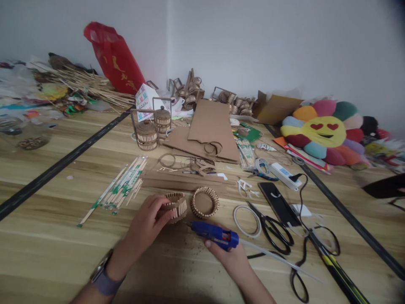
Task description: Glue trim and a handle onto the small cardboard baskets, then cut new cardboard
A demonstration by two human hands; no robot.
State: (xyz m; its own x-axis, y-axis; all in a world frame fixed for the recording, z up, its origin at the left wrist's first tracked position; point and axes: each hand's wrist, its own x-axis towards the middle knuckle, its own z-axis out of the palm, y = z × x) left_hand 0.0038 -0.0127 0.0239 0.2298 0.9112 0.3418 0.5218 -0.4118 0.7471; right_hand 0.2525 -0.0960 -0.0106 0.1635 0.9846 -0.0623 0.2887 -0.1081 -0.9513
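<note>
My left hand [151, 221] grips a small round basket [180, 207] of upright wooden sticks with a cardboard band, thumb and fingers closed on its left side. In my right hand [232, 255] is a blue glue gun [213, 233], its nozzle pointing left, just to the right of the held basket and apart from it. A white glue stick [278, 257] trails out of the gun's back end. A second stick ring [205, 202] with a cardboard base sits on the table just beyond the gun. The fingers under the gun are partly hidden.
Near my right hand lie a tape roll [247, 221], black scissors [274, 230], a phone [278, 202] and a power strip [286, 175] with a cord. Packs of sticks [125, 181] are at left. Behind stand lidded stick baskets [147, 135] and cardboard sheets [210, 122].
</note>
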